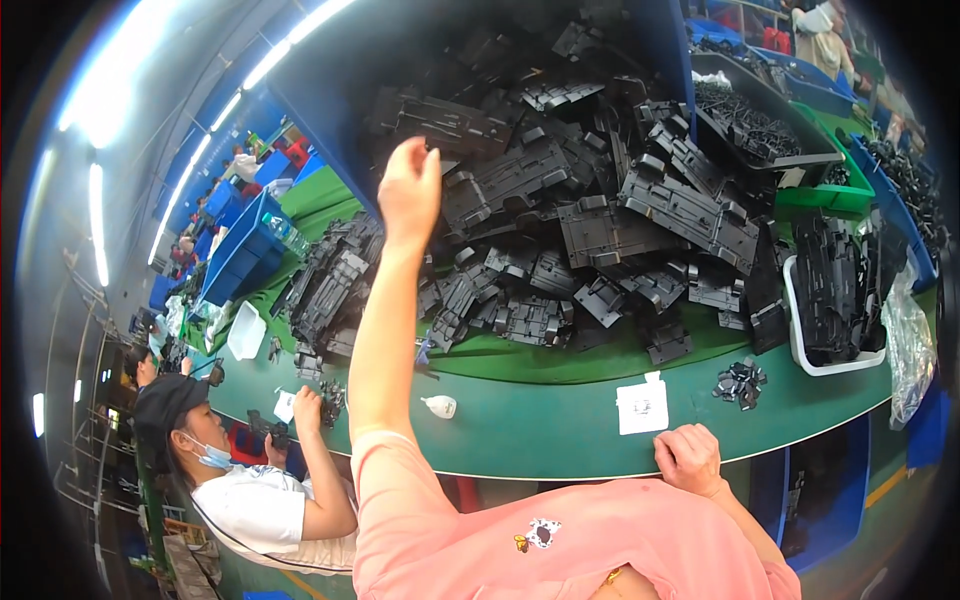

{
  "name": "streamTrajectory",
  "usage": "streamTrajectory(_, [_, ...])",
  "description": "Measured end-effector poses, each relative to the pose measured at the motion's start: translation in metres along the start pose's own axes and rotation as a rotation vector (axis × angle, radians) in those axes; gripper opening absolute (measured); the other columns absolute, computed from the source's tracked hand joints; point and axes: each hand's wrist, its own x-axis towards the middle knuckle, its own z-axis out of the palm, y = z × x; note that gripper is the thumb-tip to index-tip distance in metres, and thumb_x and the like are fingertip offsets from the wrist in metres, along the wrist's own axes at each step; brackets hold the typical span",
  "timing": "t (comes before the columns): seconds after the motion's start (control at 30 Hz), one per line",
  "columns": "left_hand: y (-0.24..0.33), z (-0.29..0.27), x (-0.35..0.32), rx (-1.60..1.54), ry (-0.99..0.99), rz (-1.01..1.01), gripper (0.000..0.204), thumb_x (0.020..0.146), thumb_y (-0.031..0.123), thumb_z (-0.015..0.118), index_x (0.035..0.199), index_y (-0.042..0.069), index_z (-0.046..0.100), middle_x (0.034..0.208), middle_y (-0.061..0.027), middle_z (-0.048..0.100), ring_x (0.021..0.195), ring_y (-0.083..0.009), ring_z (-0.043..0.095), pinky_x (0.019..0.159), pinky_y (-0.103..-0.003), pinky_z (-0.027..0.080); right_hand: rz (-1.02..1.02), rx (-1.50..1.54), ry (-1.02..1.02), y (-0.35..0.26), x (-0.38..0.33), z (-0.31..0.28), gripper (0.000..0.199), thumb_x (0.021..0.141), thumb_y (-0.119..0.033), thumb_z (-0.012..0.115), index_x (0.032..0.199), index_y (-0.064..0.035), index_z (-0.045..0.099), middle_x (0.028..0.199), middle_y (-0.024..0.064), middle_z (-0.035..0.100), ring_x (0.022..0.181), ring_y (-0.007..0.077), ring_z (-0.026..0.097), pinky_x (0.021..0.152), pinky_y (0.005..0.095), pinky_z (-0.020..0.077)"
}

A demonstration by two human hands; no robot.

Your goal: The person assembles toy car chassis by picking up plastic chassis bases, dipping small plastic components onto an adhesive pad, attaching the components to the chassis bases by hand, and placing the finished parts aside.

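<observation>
My left hand (410, 190) is raised over a heap of black molded plastic parts (590, 235). Its fingers are closed at the lower edge of a long black plastic part (455, 128) high on the heap; the fingertips are partly hidden. Down at the front edge of the green table, my right hand (690, 458) rests loosely curled, with nothing visible in it. Just beyond that hand lies a white square pad (641, 408) with small marks or bits in its middle. To the pad's right is a small pile of black pieces (740, 384).
A white bin (797, 320) of black parts stands at the right, beside a clear plastic bag (908, 350). A small white bottle-like item (439, 406) lies on the table (545, 425). On my left, a masked co-worker (250, 495) handles black parts. Blue panels flank the heap.
</observation>
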Motion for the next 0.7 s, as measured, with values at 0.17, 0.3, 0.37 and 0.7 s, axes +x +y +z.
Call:
streamTrajectory(0.17, [0.014,0.026,0.031,0.799,-0.183,0.553,0.064,0.075,-0.001,0.055,0.135,0.017,0.043,0.138,-0.0027,0.044,0.132,-0.0251,0.035,0.093,-0.042,0.038,-0.037,-0.003,0.018,0.003,-0.005,0.003,0.013,0.069,-0.006,0.069,0.073,-0.0072,0.057,0.062,0.0046,0.053,0.055,0.0217,0.052,0.052,0.0338,0.0394])
streamTrajectory(0.3, [0.02,0.037,0.051,0.854,-0.278,0.586,0.055,0.075,0.002,0.055,0.128,0.012,0.049,0.128,-0.0061,0.05,0.125,-0.0249,0.041,0.087,-0.039,0.041,-0.054,0.002,0.047,0.0,-0.007,0.002,0.014,0.068,-0.006,0.07,0.072,-0.0071,0.057,0.061,0.0042,0.053,0.055,0.0208,0.052,0.051,0.0336,0.0391])
streamTrajectory(0.37, [0.03,0.037,0.057,0.798,-0.299,0.614,0.042,0.072,0.003,0.057,0.113,0.008,0.056,0.105,-0.0093,0.054,0.107,-0.0264,0.051,0.081,-0.036,0.045,-0.053,0.009,0.047,0.003,-0.01,0.003,0.014,0.068,-0.005,0.07,0.071,-0.0071,0.057,0.061,0.004,0.052,0.054,0.0204,0.052,0.051,0.0328,0.0389])
streamTrajectory(0.7, [0.047,-0.027,0.071,0.694,0.018,0.739,0.009,0.069,0.001,0.06,0.076,0.006,0.06,0.09,-0.0089,0.051,0.095,-0.0274,0.053,0.079,-0.034,0.05,-0.079,0.074,0.06,0.008,-0.006,-0.001,0.015,0.068,-0.006,0.071,0.071,-0.0067,0.057,0.062,0.0045,0.052,0.055,0.0205,0.053,0.05,0.0321,0.0393])
